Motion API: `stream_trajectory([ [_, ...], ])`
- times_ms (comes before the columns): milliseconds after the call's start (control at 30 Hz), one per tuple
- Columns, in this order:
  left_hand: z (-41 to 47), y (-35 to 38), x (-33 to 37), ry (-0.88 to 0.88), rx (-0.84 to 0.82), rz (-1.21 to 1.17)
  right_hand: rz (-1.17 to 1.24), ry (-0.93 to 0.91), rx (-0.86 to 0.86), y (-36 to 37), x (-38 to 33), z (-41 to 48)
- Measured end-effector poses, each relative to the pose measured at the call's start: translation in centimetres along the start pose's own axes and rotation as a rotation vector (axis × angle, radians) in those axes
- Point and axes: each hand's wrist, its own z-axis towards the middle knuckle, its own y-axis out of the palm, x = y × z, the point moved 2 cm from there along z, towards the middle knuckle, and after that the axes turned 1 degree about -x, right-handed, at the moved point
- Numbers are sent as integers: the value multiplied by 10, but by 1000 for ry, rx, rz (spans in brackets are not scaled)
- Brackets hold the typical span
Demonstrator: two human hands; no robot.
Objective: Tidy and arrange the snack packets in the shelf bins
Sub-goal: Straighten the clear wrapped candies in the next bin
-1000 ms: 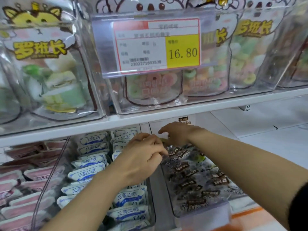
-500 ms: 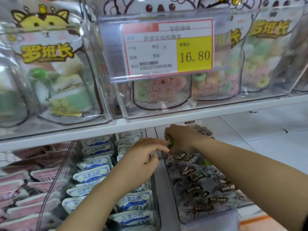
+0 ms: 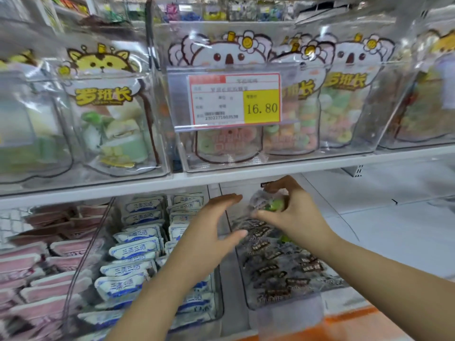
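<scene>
Down on the lower shelf [image 3: 374, 232], at 5 o'clock, a clear bin [image 3: 307, 300] of dark snack packets [image 3: 268, 268] is seen. Over its far end, the left hand [image 3: 211, 230] is held open at 9 o'clock of the right hand [image 3: 295, 214], by which a small green-filled packet [image 3: 269, 204] is pinched.

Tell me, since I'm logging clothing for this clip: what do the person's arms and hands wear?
Nothing visible. The left hand and right hand are ungloved, with no rings or watch; both forearms show no sleeves up to the frame edge.
</scene>
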Motion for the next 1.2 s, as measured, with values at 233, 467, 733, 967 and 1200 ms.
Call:
stream_trajectory([
  [233, -21, 14, 6, 74, 299, -153, 262, 5, -262, -12, -20, -12],
  [467, -37, 2, -12, -258, 638, -437, -273, 38, -423, 6, 0, 44],
  [733, -40, -7, -41, -425, 628, -788, -704, 120, -882, 74, 38, 100],
  [967, -35, -6, -48, -453, 626, -812, -887, 212, -1150, 95, 41, 109],
  [1200, -33, -6, -47, -458, 598, -765, -901, 161, -1101, 99, 41, 106],
])
